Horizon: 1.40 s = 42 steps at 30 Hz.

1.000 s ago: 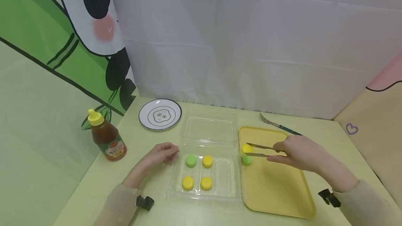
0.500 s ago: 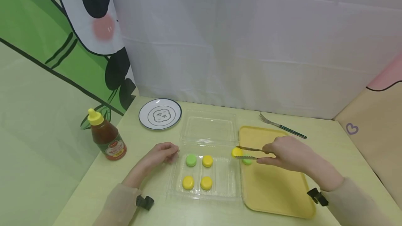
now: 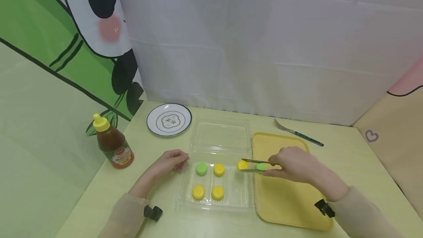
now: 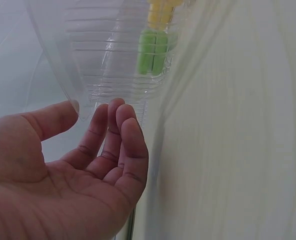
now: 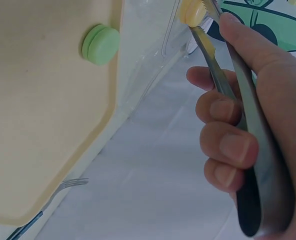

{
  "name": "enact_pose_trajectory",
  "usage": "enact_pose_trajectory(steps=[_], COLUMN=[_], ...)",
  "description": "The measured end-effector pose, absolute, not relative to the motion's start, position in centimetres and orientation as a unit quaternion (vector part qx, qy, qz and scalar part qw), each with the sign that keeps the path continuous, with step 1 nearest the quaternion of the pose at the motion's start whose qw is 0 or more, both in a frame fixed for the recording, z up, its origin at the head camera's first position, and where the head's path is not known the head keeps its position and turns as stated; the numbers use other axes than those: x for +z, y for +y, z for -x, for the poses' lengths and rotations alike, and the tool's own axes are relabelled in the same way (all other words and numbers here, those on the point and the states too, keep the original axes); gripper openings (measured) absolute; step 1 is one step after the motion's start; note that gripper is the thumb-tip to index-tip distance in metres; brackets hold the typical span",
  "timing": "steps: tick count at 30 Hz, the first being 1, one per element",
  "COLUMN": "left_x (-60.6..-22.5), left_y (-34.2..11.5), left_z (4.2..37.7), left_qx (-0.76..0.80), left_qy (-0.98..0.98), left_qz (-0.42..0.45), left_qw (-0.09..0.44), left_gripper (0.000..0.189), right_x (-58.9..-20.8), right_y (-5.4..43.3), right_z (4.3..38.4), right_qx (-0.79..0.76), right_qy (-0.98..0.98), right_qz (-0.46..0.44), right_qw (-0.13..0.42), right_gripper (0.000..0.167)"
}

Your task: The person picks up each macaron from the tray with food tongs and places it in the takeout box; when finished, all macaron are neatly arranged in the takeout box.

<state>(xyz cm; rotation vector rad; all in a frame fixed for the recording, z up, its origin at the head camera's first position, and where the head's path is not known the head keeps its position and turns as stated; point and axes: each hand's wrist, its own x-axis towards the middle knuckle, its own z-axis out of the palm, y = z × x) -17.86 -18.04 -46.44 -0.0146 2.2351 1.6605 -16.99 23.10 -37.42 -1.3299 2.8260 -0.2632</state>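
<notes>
My right hand (image 3: 292,164) grips metal tongs (image 5: 248,120), whose serrated tips hold a yellow macaron (image 3: 242,165) above the right part of a clear plastic clamshell box (image 3: 236,197). Behind the tongs, a green macaron (image 5: 102,45) lies on the yellow tray (image 3: 290,208). At the box's left edge is my left hand (image 3: 172,160); in the left wrist view its thumb and curled fingers lie on either side of the rim. Inside the box sit another green macaron (image 3: 201,168) and three yellow macarons (image 3: 219,169), in the left and middle compartments.
The box's lid (image 3: 220,132) lies open toward the back. A white plate (image 3: 158,126) stands behind my left hand, and a sauce bottle (image 3: 115,148) with a yellow cap at the far left. Behind the tray lies a fork (image 3: 297,133).
My right hand has moved left with the tongs, carrying the yellow macaron from the tray's left edge to over the box. The left hand has stayed in place.
</notes>
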Motion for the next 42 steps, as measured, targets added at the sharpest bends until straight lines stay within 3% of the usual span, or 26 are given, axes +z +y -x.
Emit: enact_pose_trajectory(steps=[11, 42], left_x=[-46.4, -46.3], left_y=[-18.0, -18.0], left_z=[17.8, 17.8], left_qx=[0.583, 0.589], left_qy=[0.793, 0.788], left_qz=[0.004, 0.004], left_qw=[0.178, 0.180], left_gripper=[0.029, 0.029], right_x=[-38.4, -39.1], right_y=[22.1, 20.2], right_z=[17.2, 17.5], right_qx=[-0.074, -0.065], right_qy=[0.901, 0.907], right_qz=[0.428, 0.414], right_qw=[0.008, 0.046], right_gripper=[0.055, 0.054])
